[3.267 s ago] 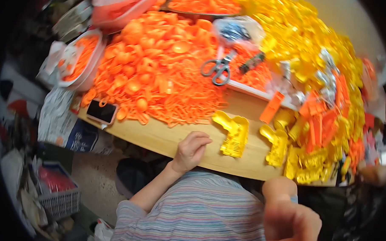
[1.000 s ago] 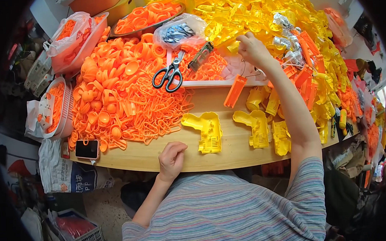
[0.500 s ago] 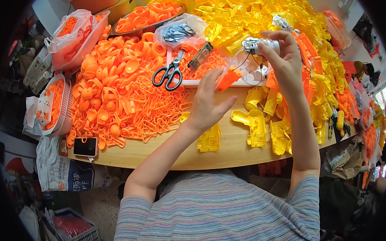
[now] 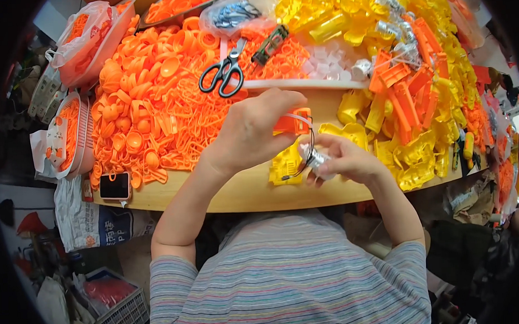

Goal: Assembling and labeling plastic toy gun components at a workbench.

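Note:
An orange plastic piece is gripped between the thumb and fingers of my left hand, over the near middle of the table. A clear tube and a dark wire run from it to a silver cylindrical part, perhaps a small motor. My right hand is closed on that silver part, with its fingertips curled underneath. Below both hands lies a yellow half-shell on the table, partly covered by them. More yellow shells lie just right of my right hand.
Black-handled scissors lie on a large heap of orange parts. Orange holders and silver cylinders are piled at right, before a yellow heap. A white tray edge crosses the middle. A phone rests at the near left.
My right hand has come down and left with the silver part, towards the table's near edge. My left hand has closed on the orange piece, which was hanging beside its spread fingers.

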`<action>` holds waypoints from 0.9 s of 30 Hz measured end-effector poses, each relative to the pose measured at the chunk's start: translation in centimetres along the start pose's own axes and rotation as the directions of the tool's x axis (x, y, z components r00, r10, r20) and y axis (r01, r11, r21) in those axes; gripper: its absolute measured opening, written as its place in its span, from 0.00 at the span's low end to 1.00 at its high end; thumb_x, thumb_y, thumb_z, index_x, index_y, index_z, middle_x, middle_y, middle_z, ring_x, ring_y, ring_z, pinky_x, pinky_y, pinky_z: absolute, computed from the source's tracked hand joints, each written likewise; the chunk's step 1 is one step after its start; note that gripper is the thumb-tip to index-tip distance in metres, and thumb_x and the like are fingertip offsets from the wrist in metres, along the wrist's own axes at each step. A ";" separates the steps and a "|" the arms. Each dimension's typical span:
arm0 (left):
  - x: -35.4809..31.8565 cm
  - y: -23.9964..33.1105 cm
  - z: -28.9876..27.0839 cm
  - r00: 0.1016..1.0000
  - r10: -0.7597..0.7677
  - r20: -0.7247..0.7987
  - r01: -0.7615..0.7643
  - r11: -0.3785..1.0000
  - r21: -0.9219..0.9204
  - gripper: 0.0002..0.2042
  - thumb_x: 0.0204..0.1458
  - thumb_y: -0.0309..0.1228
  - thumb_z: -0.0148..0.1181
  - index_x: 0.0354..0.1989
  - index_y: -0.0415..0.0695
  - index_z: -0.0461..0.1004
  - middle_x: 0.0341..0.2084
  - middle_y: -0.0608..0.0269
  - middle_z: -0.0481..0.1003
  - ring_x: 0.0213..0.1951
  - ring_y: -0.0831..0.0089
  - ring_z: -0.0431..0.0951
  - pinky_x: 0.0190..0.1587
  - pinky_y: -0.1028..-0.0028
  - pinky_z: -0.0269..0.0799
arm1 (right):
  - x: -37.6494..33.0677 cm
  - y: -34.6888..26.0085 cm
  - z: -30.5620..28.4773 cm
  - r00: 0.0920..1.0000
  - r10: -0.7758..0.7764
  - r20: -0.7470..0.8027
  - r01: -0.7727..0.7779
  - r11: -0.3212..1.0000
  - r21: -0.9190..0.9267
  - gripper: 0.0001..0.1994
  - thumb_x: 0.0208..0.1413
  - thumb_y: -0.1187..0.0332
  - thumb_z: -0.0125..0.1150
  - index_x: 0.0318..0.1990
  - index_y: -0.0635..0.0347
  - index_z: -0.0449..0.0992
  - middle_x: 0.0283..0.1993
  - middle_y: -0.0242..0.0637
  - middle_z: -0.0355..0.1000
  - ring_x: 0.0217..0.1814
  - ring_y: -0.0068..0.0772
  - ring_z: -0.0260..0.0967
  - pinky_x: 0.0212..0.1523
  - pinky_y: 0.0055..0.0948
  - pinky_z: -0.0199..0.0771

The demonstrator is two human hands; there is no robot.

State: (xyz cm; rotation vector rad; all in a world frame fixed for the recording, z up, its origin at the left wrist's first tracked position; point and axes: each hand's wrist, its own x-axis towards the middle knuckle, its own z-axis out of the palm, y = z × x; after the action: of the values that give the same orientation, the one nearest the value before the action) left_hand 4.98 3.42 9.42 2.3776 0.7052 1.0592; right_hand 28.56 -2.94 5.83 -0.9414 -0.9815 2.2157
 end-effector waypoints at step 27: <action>-9.3 1.2 3.4 0.818 -0.505 0.274 0.526 0.850 -0.004 0.18 0.47 0.33 0.68 0.44 0.43 0.69 0.21 0.54 0.76 0.22 0.64 0.77 0.26 0.69 0.70 | 4.1 7.1 3.5 0.529 -0.481 -0.699 0.631 0.774 -0.054 0.20 0.66 0.47 0.44 0.33 0.54 0.65 0.22 0.36 0.68 0.19 0.25 0.65 0.21 0.27 0.70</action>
State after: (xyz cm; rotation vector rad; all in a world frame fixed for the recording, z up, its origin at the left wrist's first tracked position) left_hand 2.63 -3.82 2.96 2.0215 1.1004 0.5135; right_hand 22.03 -5.72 0.43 -1.0349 -0.5541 1.2151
